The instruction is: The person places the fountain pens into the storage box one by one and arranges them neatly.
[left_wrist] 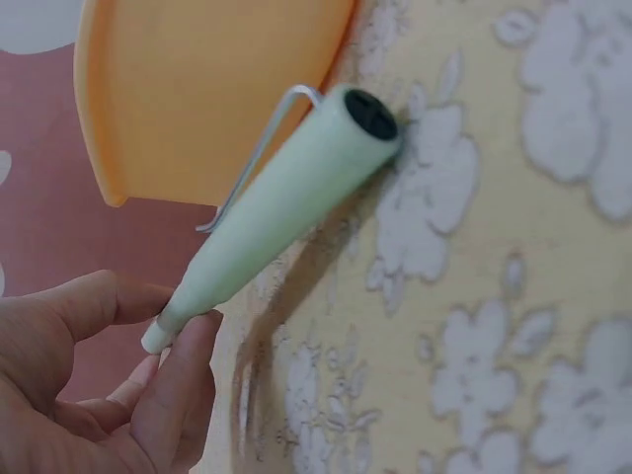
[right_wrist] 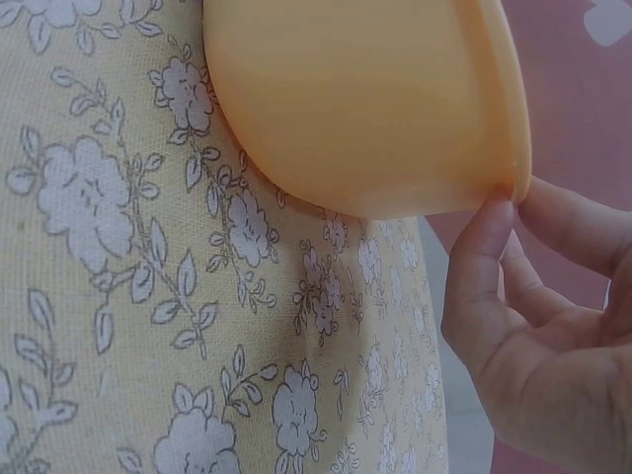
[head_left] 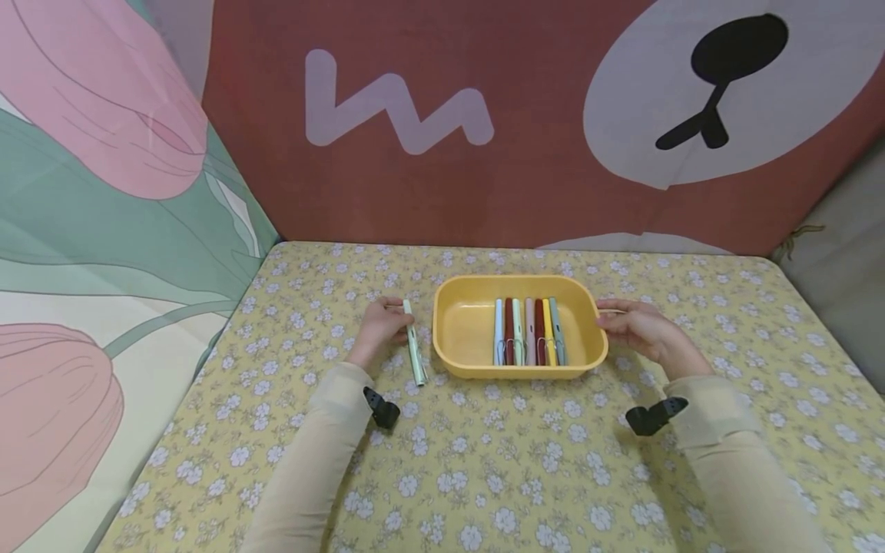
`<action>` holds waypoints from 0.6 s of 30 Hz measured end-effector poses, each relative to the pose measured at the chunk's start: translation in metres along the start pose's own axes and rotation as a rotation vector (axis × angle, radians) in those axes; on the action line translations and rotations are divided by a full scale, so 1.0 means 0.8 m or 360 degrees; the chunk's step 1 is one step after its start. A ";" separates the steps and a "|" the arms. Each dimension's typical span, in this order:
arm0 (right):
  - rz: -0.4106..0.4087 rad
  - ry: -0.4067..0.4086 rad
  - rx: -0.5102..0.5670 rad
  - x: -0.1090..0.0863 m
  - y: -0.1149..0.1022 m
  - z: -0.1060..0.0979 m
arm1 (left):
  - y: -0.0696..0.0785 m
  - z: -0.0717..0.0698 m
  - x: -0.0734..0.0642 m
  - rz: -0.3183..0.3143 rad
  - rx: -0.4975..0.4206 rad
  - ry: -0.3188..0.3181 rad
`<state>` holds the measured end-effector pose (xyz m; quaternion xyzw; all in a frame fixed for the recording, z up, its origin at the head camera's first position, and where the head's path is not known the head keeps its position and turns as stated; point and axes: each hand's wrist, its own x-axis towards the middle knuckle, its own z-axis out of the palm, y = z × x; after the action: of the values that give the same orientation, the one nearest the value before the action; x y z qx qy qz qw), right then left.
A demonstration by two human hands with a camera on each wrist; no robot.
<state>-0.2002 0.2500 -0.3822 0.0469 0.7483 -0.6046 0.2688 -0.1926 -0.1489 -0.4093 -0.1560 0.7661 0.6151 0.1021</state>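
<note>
A pale green pen [head_left: 414,346] with a metal clip and a dark cap end is pinched near its far end by my left hand [head_left: 382,330]. In the left wrist view the pen [left_wrist: 267,207] slants over the cloth, thumb and fingers at its narrow end. To its right is a yellow plastic tray [head_left: 456,369]. Inside, several capped pens lie side by side, among them a light blue pen [head_left: 499,330], a yellow pen [head_left: 549,330] and a grey-green pen [head_left: 558,330]. My right hand [head_left: 646,330] pinches the tray's right rim between thumb and fingers.
A yellow flowered cloth [head_left: 484,476] covers the table under the tray. Behind the table hangs a red-brown backdrop [head_left: 415,200] with a cartoon face, and a tulip-print panel [head_left: 104,230] runs along the left. Both forearms wear black wrist cameras.
</note>
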 end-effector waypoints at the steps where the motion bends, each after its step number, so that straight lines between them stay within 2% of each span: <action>1: -0.0002 0.0001 0.0001 0.000 0.000 0.000 | 0.001 0.000 0.000 -0.0003 0.0021 0.0007; 7: -0.0001 0.0006 0.0005 0.001 0.002 -0.001 | 0.009 -0.005 -0.001 0.0016 0.0082 0.0016; 12: -0.0001 0.0001 0.0013 0.001 0.002 -0.002 | 0.015 -0.008 -0.002 0.0047 0.0008 0.0010; 18: -0.0015 0.0003 0.0008 0.001 0.002 -0.002 | 0.025 -0.012 -0.005 0.0040 -0.0067 0.0038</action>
<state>-0.2008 0.2514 -0.3840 0.0447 0.7473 -0.6077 0.2651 -0.1958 -0.1538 -0.3873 -0.1558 0.7560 0.6305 0.0817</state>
